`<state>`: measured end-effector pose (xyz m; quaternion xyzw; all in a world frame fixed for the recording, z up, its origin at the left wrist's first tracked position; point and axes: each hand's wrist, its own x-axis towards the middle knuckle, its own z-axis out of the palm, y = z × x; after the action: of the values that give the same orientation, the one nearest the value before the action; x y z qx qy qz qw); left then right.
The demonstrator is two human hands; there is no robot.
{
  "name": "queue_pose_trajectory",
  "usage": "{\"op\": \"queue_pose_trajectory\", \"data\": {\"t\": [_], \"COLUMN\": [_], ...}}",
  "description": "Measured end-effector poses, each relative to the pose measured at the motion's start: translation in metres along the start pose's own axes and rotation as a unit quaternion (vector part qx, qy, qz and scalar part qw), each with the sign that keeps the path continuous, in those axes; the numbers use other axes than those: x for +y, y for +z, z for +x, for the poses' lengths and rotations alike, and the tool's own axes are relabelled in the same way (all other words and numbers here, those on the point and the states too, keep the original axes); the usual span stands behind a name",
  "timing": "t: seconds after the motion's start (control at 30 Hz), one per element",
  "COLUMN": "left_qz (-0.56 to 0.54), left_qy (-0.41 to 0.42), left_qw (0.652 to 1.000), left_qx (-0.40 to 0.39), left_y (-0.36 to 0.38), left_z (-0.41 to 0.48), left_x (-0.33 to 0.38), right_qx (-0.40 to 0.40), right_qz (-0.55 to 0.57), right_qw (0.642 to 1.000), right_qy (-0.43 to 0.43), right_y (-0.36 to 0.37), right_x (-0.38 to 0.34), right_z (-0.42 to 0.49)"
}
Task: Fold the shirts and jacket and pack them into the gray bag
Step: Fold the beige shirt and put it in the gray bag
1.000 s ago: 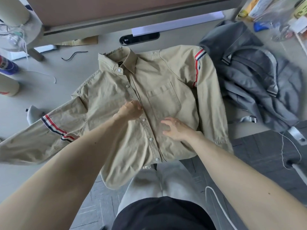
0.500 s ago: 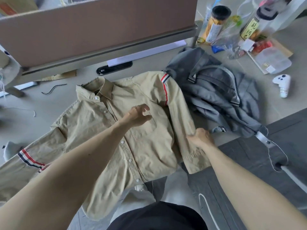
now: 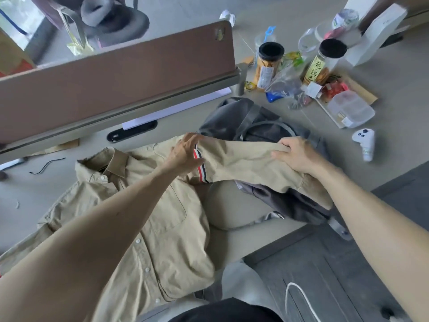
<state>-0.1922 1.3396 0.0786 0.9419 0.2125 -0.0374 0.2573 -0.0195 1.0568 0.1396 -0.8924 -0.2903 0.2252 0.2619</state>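
Pale desk (image 3: 34, 194): tan shirt (image 3: 162, 228), gray bag (image 3: 232, 117) at two o'clock. Right hand (image 3: 299, 156) grips sleeve (image 3: 243, 163); left hand (image 3: 185, 154), fingers spread, touches its shoulder end. Light, limp; probably best taken by the cuff.

One tan shirt (image 3: 148, 217), one gray bag (image 3: 232, 117), two black-lidded jars (image 3: 270, 63), one white controller (image 3: 364, 142)

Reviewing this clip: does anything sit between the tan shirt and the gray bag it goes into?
Nothing visible does. The gray bag lies right next to the tan shirt, and the right hand holds the shirt's sleeve directly over it. The shirt is not yet folded, though.
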Motion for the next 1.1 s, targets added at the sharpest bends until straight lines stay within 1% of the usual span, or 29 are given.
{"op": "queue_pose_trajectory", "data": {"t": [0.1, 0.17, 0.27, 0.5, 0.63, 0.7, 0.77, 0.83, 0.9, 0.97, 1.03, 1.1], "left_qz": [0.087, 0.141, 0.146, 0.195, 0.197, 0.193, 0.182, 0.157, 0.145, 0.160, 0.170, 0.173], "left_qy": [0.028, 0.034, 0.019, -0.044, -0.062, -0.078, -0.097, -0.099, -0.046, 0.046, 0.126, 0.152], "left_qw": [0.996, 0.989, 0.989, 0.978, 0.977, 0.978, 0.978, 0.983, 0.987, 0.984, 0.976, 0.973], "left_qx": [-0.016, -0.024, -0.022, -0.064, -0.045, -0.029, -0.019, 0.016, 0.058, 0.072, 0.054, 0.018], "left_y": [0.004, 0.005, 0.008, 0.033, 0.046, 0.052, 0.058, 0.064, 0.074, 0.088, 0.106, 0.123], "left_z": [0.023, 0.036, 0.057, 0.100, 0.115, 0.119, 0.119, 0.117, 0.116, 0.116, 0.116, 0.115], "left_x": [0.018, 0.031, 0.052, 0.078, 0.081, 0.079, 0.080, 0.088, 0.100, 0.112, 0.121, 0.128], "right_qx": [0.008, -0.001, -0.026, -0.036, -0.031, -0.025, -0.015, 0.003, 0.002, -0.002, 0.014, 0.036], "right_qz": [-0.005, -0.020, -0.055, -0.093, -0.130, -0.140, -0.106, -0.070, -0.033, 0.010, 0.054, 0.076], "right_qw": [1.000, 1.000, 0.998, 0.995, 0.991, 0.989, 0.986, 0.978, 0.971, 0.965, 0.957, 0.955], "right_qy": [0.010, 0.011, 0.009, -0.001, 0.011, 0.048, 0.130, 0.198, 0.237, 0.263, 0.284, 0.285], "right_y": [-0.032, -0.045, -0.056, -0.052, -0.039, -0.033, -0.028, -0.025, -0.023, -0.021, -0.020, -0.019], "right_x": [0.012, 0.023, 0.040, 0.072, 0.094, 0.112, 0.136, 0.161, 0.181, 0.191, 0.197, 0.200], "right_z": [0.022, 0.037, 0.059, 0.106, 0.124, 0.127, 0.126, 0.123, 0.119, 0.117, 0.117, 0.118]}}
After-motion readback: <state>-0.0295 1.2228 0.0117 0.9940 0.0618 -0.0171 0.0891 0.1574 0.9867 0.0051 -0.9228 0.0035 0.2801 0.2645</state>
